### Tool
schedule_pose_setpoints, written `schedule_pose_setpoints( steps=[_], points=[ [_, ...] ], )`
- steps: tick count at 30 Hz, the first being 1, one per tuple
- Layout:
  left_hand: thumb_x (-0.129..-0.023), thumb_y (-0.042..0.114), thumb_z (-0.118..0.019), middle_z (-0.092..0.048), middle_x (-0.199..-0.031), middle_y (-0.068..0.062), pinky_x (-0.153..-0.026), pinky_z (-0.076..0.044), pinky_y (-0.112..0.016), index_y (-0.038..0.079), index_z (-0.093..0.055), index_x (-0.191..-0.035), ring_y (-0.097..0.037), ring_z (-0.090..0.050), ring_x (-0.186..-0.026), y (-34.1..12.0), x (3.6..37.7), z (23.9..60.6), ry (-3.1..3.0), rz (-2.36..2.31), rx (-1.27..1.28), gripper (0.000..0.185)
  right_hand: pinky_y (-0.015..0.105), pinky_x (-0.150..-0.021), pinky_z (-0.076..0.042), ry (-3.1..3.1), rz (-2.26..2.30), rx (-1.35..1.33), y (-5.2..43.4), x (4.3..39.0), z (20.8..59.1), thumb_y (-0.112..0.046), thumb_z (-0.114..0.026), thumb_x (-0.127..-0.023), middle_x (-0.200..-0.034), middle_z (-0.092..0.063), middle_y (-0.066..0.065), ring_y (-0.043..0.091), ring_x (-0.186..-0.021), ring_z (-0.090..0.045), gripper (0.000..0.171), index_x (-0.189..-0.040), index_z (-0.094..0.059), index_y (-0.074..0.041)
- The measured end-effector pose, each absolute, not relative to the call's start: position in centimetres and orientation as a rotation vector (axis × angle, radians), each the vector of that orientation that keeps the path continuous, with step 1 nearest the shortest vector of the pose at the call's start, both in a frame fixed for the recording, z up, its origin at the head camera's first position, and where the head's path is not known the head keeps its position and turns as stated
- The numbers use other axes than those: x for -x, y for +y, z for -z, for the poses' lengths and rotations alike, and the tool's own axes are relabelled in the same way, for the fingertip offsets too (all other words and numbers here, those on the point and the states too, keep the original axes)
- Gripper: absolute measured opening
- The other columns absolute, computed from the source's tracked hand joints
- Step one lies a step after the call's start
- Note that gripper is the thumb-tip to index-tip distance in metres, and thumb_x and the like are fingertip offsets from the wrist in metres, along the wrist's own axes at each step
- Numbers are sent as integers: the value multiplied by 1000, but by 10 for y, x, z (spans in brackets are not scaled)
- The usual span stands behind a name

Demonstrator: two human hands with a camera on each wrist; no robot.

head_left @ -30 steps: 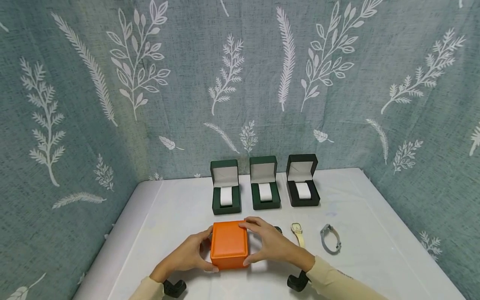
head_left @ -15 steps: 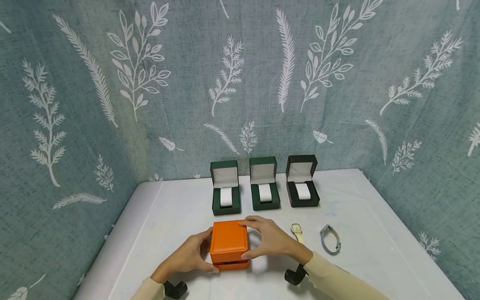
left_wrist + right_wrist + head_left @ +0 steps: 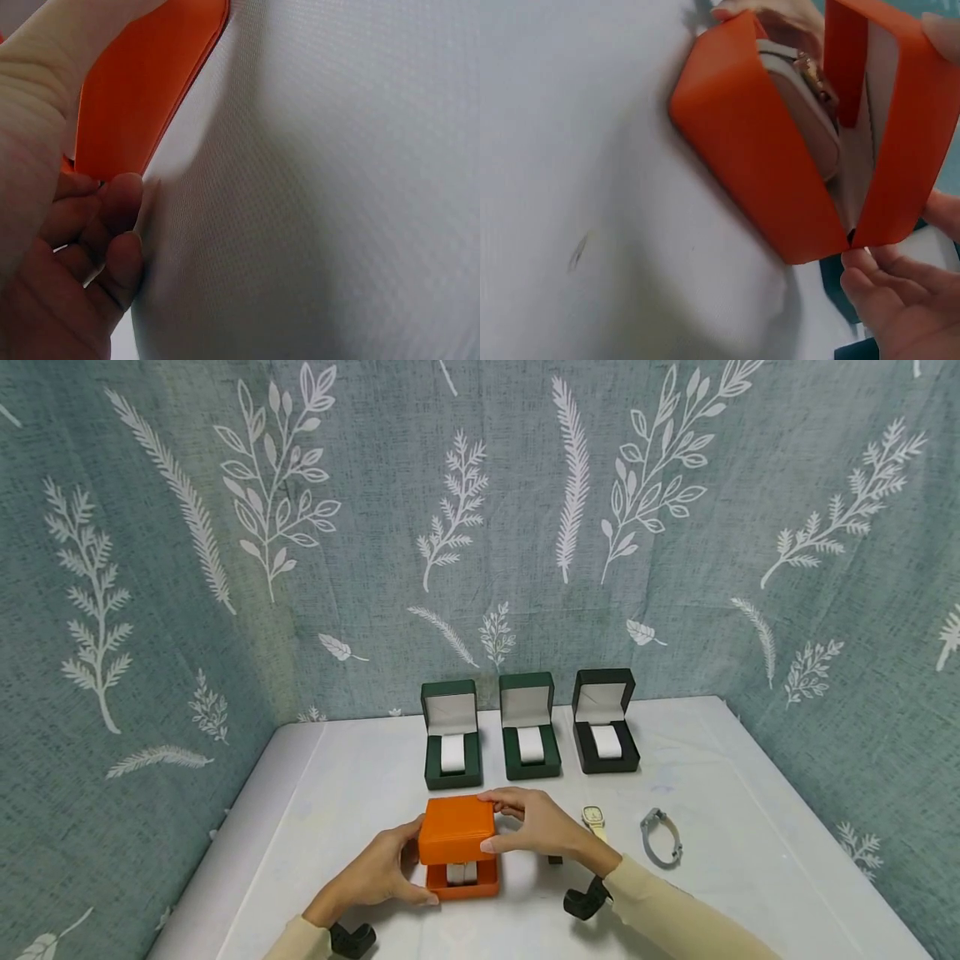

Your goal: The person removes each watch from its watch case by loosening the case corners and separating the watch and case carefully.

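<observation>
An orange watch box (image 3: 483, 885) stands on the white table in front of the person, its lid (image 3: 456, 828) raised partway at the front. My left hand (image 3: 378, 864) grips the lower part from the left, thumb at the front corner and fingers toward the back. At the right side, my right hand (image 3: 543, 827) pinches the lid between thumb and fingers. A pale cushion (image 3: 462, 872) shows in the gap. In the right wrist view, a light-coloured pillow (image 3: 802, 112) carries a shiny metallic piece (image 3: 810, 73), partly hidden by the lid.
Two green watch boxes (image 3: 453, 781) (image 3: 532, 770) and a black one (image 3: 611, 766) stand open behind, each with a white cushion. A pale yellow watch (image 3: 593, 817) and a grey looped watch (image 3: 662, 839) lie right. A dark piece (image 3: 555, 860) shows beneath the right hand.
The orange box was closed a second ago; its lid has swung up and back with my right hand, exposing the cushion. My left hand has stayed on the base.
</observation>
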State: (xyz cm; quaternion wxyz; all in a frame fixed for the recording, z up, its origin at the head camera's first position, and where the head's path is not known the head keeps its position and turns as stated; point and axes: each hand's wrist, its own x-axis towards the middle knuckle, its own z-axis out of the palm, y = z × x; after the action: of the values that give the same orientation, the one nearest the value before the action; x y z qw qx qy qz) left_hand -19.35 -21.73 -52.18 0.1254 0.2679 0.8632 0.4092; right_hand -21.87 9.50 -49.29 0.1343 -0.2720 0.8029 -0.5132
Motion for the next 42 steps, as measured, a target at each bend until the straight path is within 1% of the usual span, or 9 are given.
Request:
schedule_pose_setpoints(
  steps=[5, 11, 15, 17, 19, 22, 28, 33, 42],
  points=[
    [-65, 49, -97, -61, -137, 6, -99, -50, -28, 7, -39, -158, -12, -59, -109, -217, 193, 522, 2541, -1174, -769, 117, 42, -111, -44, 2283, 1552, 700, 92, 222, 494, -42, -84, -86, -142, -60, 1, 20, -124, -60, 59, -140, -64, -29],
    [-64, 48, -98, -62, -114, 7, -82, -49, -27, 10, -49, -150, -16, -55, -96, -217, 193, 525, 2582, -1153, -774, 106, 43, -102, -50, 2266, 1612, 620, 88, 227, 495, -47, -75, -92, -130, -67, 3, 20, -116, -64, 56, -142, -64, -21],
    [-63, 48, -98, -63, -121, -1, -81, -50, -27, 2, -43, -154, -17, -55, -95, -218, 192, 526, 2594, -1144, -765, 116, 47, -103, -49, 2331, 1569, 554, 85, 229, 491, -56, -68, -94, -131, -68, 2, 21, -121, -63, 59, -142, -64, -22],
    [-64, 49, -98, -62, -129, -6, -83, -51, -28, -4, -38, -155, -16, -56, -97, -219, 192, 526, 2604, -1119, -749, 121, 48, -103, -49, 2341, 1555, 520, 83, 230, 489, -60, -64, -95, -128, -69, 1, 21, -118, -64, 62, -143, -63, -20],
    [-64, 50, -97, -62, -127, -9, -83, -51, -27, -8, -35, -155, -16, -56, -98, -219, 192, 526, 2612, -1095, -736, 125, 48, -101, -50, 2318, 1570, 485, 81, 231, 486, -62, -61, -96, -123, -71, 2, 22, -113, -65, 66, -144, -62, -16],
    [-65, 50, -96, -63, -115, -4, -81, -51, -26, -10, -33, -155, -14, -55, -95, -219, 192, 525, 2629, -1063, -746, 125, 49, -94, -55, 2235, 1637, 425, 79, 234, 483, -63, -60, -97, -114, -71, 7, 28, -102, -68, 72, -145, -60, -8],
    [-65, 49, -97, -59, -97, 4, -76, -49, -25, -12, -34, -154, -10, -55, -89, -219, 192, 525, 2644, -1054, -782, 125, 47, -76, -61, 2124, 1702, 312, 76, 241, 480, -69, -56, -95, -113, -69, 14, 31, -97, -69, 81, -138, -62, -1],
    [-65, 47, -97, -58, -95, 4, -73, -47, -25, -12, -35, -154, -11, -54, -87, -218, 192, 523, 2643, -1052, -765, 124, 42, -75, -61, 2111, 1694, 257, 74, 245, 477, -75, -52, -93, -114, -70, 17, 28, -95, -71, 90, -140, -59, 1],
    [-66, 46, -97, -59, -95, 3, -74, -47, -26, -11, -34, -154, -12, -54, -87, -219, 192, 523, 2620, -1070, -749, 122, 42, -78, -61, 2030, 1731, 229, 73, 249, 478, -78, -55, -90, -114, -69, 18, 30, -95, -71, 94, -142, -57, 0]
  ],
)
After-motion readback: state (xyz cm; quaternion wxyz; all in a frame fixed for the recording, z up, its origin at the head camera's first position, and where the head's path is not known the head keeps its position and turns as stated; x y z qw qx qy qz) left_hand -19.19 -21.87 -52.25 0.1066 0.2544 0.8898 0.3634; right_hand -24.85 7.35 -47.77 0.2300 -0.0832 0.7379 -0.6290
